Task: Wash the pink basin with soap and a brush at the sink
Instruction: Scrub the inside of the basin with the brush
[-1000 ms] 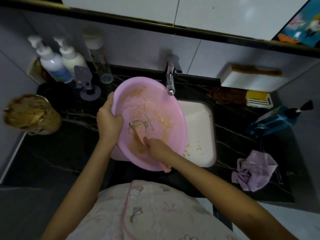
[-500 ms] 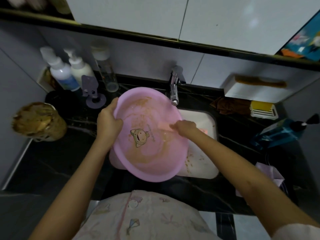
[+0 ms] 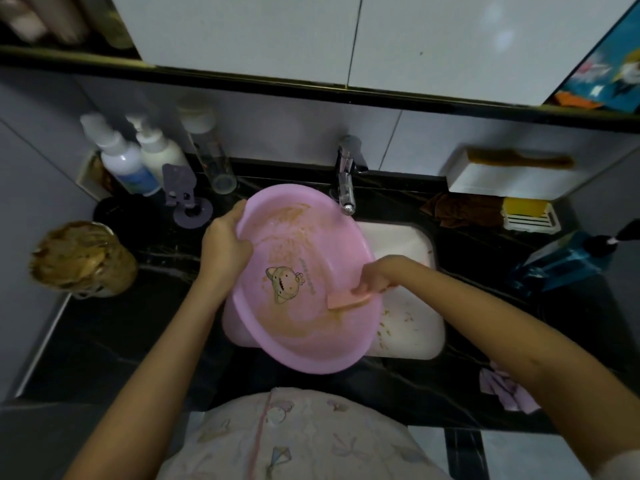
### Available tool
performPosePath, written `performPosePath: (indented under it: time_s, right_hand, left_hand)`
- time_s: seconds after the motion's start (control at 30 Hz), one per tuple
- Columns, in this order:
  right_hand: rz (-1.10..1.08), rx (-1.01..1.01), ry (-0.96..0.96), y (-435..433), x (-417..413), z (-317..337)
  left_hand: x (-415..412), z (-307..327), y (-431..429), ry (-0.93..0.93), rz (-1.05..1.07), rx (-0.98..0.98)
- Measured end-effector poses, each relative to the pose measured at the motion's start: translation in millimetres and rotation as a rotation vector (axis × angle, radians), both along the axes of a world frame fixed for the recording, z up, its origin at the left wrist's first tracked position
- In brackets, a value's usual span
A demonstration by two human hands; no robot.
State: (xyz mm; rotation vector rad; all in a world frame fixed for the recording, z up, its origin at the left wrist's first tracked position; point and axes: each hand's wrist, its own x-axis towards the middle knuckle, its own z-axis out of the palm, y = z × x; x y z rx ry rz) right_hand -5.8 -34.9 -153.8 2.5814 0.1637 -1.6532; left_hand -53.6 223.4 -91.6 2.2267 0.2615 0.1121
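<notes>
The pink basin (image 3: pixel 311 344) is held tilted over the left part of the white sink (image 3: pixel 412 327), its open side facing up toward the camera and its far rim just below the faucet (image 3: pixel 346 188). The left hand (image 3: pixel 225 247) grips the left rim, fingers curled over the edge. The right hand (image 3: pixel 381 275) has its fingers closed around the pink brush (image 3: pixel 348 301), whose head lies against the inner wall on the basin's right side. One second ago the brush was working the near part of the floor, beside the cartoon print (image 3: pixel 282 284). Half a second ago it was higher and further from the person. It has now moved down the right wall, so the stroke is travelling round the interior. The left-hand grip and the tilt are unchanged. Brown residue (image 3: pixel 291 216) remains smeared on the far wall and along the near floor, and flecks lie in the sink, so scrubbing appears to be partway through, with rinsing judged not yet done. No water stream is visible at the faucet. On the dark countertop (image 3: pixel 138 323) stand pump bottles (image 3: pixel 128 161) at the back left, and a crumpled purple cloth (image 3: pixel 509 393) lies at the near right.
</notes>
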Motion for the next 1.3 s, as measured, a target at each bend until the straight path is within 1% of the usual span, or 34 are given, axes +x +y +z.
performPosePath:
  time_s: [0.03,0.07,0.13,0.17,0.2,0.23,0.27,0.3,0.33,0.37,0.4,0.43,0.47,0.53,0.57,0.6,0.63,0.67,0.7,0.73,0.77,0.8,0.83,0.87,0.9,0.93,0.97,1.0,1.03,1.1,1.13,1.17,1.27,1.3]
  right_hand:
    - [0.058,-0.009,-0.049,-1,3,2]
    - [0.115,-0.015,-0.192,0,10,1]
    - [0.243,-0.007,-0.6,-2,23,6]
    - [0.356,-0.007,-0.743,-2,26,7]
    - [0.423,-0.01,-0.811,-3,25,9]
    - [0.394,-0.005,-0.788,-6,25,7]
    - [0.301,-0.011,-0.709,-7,22,6]
    - [0.183,-0.04,-0.56,-9,18,6]
    - [0.103,-0.067,-0.361,-10,14,5]
    - [0.063,-0.077,-0.186,-11,11,6]
    - [0.068,-0.082,-0.104,-12,12,9]
    - [0.095,-0.08,-0.122,-13,12,12]
    - [0.115,-0.053,-0.242,-15,16,13]
    - [0.157,-0.057,-0.568,-16,19,16]
    - [0.228,-0.086,-0.667,-18,17,18]
    - [0.259,-0.108,-0.694,-20,13,19]
    - [0.21,-0.113,-0.621,-21,5,22]
    - [0.125,-0.084,-0.454,-25,-3,18]
    - [0.038,-0.05,-0.223,-24,-16,25]
    - [-0.003,-0.011,-0.009,-25,-22,23]
    - [0.009,-0.005,0.116,-26,-25,24]
    - [0.003,0.003,0.122,-31,-23,19]
    - [0.0,-0.001,0.034,-33,-19,18]
    - [0.0,-0.045,-0.142,-35,-12,15]
    - [0.059,-0.099,-0.341,-37,-7,15]
    - [0.15,-0.095,-0.521,-38,-2,11]
    - [0.214,-0.072,-0.607,-37,-8,14]
    - [0.199,-0.05,-0.601,-34,-16,15]
    - [0.174,-0.052,-0.474,-27,-30,22]
    - [0.31,-0.043,-0.199,-12,-64,18]
    - [0.321,0.006,-0.097,-3,-82,18]
    - [0.28,0.104,-0.018,6,-95,20]
    - [-0.153,0.458,0.161,27,-112,35]
    - [-0.223,0.512,0.174,28,-113,35]
  left_hand:
    - [0,-2,-2,0.003,0.003,0.003]
    - [1,-1,-2,0.005,0.003,0.004]
    - [0,-1,-3,0.009,-0.001,0.008]
    - [-1,0,-4,0.007,-0.001,0.018]
    - [-1,1,-4,0.001,0.005,0.029]
    - [-2,3,-4,-0.006,0.011,0.036]
    - [-3,3,-4,-0.011,0.013,0.044]
    - [-3,4,-5,-0.014,0.012,0.054]
    - [-4,5,-5,-0.017,0.012,0.061]
    - [-5,5,-5,-0.02,0.011,0.062]
    - [-4,6,-5,-0.024,0.01,0.061]
    - [-4,5,-6,-0.02,0.01,0.058]
    - [-5,6,-7,-0.016,0.013,0.059]
    - [-5,6,-7,-0.015,0.009,0.063]
    - [-6,5,-7,-0.011,0.004,0.064]
    - [-6,5,-6,-0.004,0.003,0.067]
    - [-7,5,-5,0.004,0.005,0.071]
    - [-7,4,-3,0.009,0.009,0.071]
    - [-7,3,-3,0.012,0.014,0.07]
    - [-7,2,-3,0.012,0.02,0.073]
    - [-8,2,-2,0.015,0.023,0.087]
    - [-7,2,-4,0.016,0.017,0.094]
    - [-7,3,-5,0.019,0.021,0.096]
    - [-7,4,-6,0.017,0.019,0.096]
    - [-7,5,-6,0.009,0.012,0.1]
    - [-8,6,-6,-0.001,0.003,0.105]
    - [-10,5,-7,-0.006,0.003,0.101]
    - [-10,4,-6,-0.01,0.013,0.092]
    - [-11,3,-6,-0.011,0.026,0.086]
    - [-11,1,-7,-0.009,0.039,0.101]
    - [-10,0,-7,-0.01,0.035,0.111]
    - [-9,-2,-7,-0.011,0.031,0.113]
    - [-7,-4,-6,0.013,0.042,0.11]
    - [-7,-4,-6,0.021,0.051,0.109]
